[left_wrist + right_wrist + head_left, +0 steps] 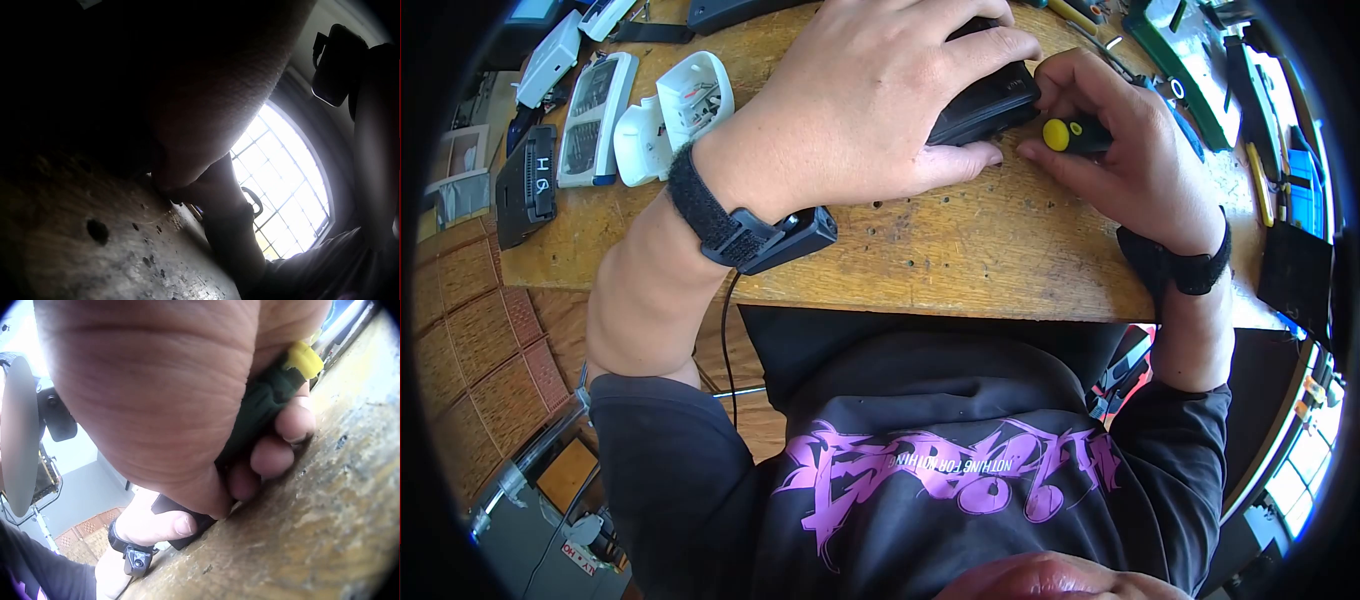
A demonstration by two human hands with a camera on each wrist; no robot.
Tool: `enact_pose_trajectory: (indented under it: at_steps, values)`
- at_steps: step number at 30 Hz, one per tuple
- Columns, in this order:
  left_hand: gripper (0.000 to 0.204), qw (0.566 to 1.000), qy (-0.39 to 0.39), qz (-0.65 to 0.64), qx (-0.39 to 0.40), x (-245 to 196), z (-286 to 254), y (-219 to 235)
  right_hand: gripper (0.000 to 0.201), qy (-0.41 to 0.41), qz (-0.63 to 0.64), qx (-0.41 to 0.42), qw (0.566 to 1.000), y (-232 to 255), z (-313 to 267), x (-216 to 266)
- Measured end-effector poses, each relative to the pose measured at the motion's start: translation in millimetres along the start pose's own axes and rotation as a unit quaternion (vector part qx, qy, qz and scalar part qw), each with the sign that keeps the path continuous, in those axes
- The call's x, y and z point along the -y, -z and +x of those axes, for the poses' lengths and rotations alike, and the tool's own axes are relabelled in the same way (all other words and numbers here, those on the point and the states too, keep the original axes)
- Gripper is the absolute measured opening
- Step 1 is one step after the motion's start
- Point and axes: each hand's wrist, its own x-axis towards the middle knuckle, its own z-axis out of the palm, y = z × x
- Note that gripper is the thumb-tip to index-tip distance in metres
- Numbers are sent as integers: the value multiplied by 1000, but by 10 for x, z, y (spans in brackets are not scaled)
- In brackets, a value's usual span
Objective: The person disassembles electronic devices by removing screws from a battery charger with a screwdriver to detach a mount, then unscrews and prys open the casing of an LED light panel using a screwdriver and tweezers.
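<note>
The left hand (850, 110), fingers spread, held the black case (990, 105) against the bench (960, 250); the right hand (1145, 150) had its fingers curled round a yellow-ended handle (1057, 134) beside it. Work looked underway, the case's visible side unopened; how much remained, I couldn't tell.

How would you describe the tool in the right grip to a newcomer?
At the wooden bench, the left grip holds a black device; the right grip is beside it. The tool is in that right grip: a dark green handle, working end hidden. Its bright yellow butt end sets it apart from the black device.
</note>
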Motion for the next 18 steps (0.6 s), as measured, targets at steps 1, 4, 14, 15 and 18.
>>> enact_pose_trajectory:
  at_steps: [1,4,14,15,18]
  values:
    - [66,1000,1,0,1,4,-2,-8,40,0,0,0,1000,-1,1,-1]
    - [66,1000,1,-3,0,4,-6,-6,39,4,-2,-3,1000,-9,2,-9]
    - [67,1000,2,-27,-6,23,-21,-7,36,1,16,-5,1000,-14,10,-19]
    - [67,1000,3,-28,-6,23,-25,-11,37,3,16,-5,1000,-12,11,-16]
    - [66,999,-1,-33,-22,21,-29,-23,37,4,14,-5,1000,-12,9,-13]
